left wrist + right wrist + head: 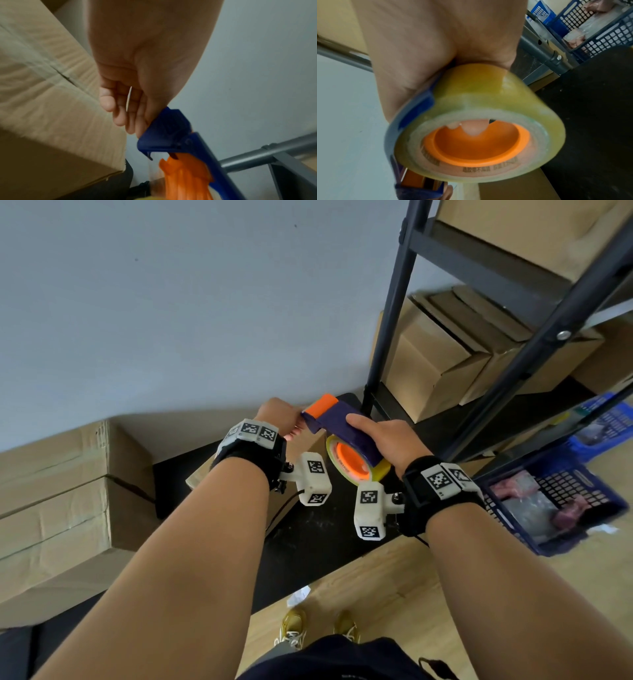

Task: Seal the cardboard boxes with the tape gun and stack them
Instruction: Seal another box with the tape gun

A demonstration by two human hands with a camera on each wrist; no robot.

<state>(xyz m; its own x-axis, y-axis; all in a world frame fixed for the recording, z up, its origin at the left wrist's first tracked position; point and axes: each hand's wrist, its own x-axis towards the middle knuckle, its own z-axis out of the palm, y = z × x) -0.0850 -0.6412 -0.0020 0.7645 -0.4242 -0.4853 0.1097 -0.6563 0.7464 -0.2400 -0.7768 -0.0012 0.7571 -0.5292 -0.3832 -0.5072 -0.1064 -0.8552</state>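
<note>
My right hand (387, 440) grips the blue and orange tape gun (339, 416) from above, held in the air over a black table (308, 535). Its yellowish clear tape roll (352, 463) with an orange core hangs under my palm. In the right wrist view the tape roll (479, 108) fills the frame, and a fingertip (474, 128) shows through the core. My left hand (277, 414) is curled at the gun's front end. In the left wrist view its fingers (123, 108) curl against the blue cutter head (171, 135). A small cardboard box (202, 475) lies on the table, mostly hidden beneath my left wrist.
Large taped cardboard boxes (51, 491) are stacked at the left against the grey wall. A black metal shelf (387, 337) at the right holds more boxes (431, 364). A blue mesh basket (548, 501) stands on the wooden floor beside the table.
</note>
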